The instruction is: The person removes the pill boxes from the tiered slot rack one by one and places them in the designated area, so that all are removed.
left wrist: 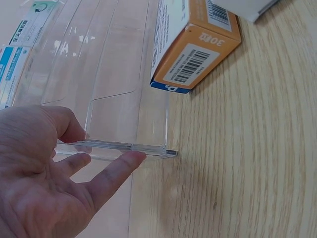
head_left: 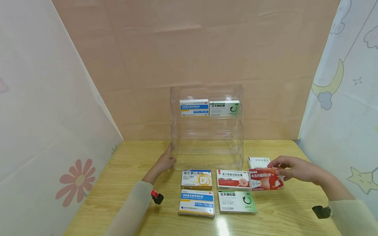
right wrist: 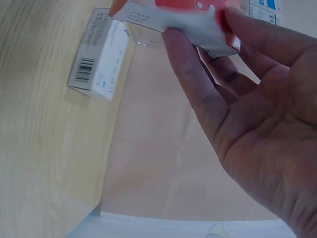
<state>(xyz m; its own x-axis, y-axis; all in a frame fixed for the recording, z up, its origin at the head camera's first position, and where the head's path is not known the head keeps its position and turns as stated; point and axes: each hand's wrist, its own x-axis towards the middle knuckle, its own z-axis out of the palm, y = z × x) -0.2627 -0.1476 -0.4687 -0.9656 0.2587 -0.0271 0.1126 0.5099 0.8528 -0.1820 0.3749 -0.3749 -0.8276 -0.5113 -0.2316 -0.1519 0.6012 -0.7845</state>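
My right hand [head_left: 290,168] grips a red medicine box [head_left: 262,179] by its right end, thumb in front and fingers at the top and back. In the right wrist view the red box [right wrist: 195,15] shows its white end flap between thumb and fingers. My left hand [head_left: 165,160] holds the lower left side of a clear acrylic display rack [head_left: 206,159]; the left wrist view shows fingers on both sides of its edge. On the rack's upper tier stand a blue-and-white medicine box [head_left: 194,108] and a green-and-white one [head_left: 224,108].
In front of the rack lie a vitamin D box [head_left: 196,179], a red-and-white box [head_left: 232,179], a second blue-and-white box [head_left: 196,203] and a second green-and-white box [head_left: 237,202]. A white box [head_left: 258,162] sits partly behind the red one on the wooden table [head_left: 118,196].
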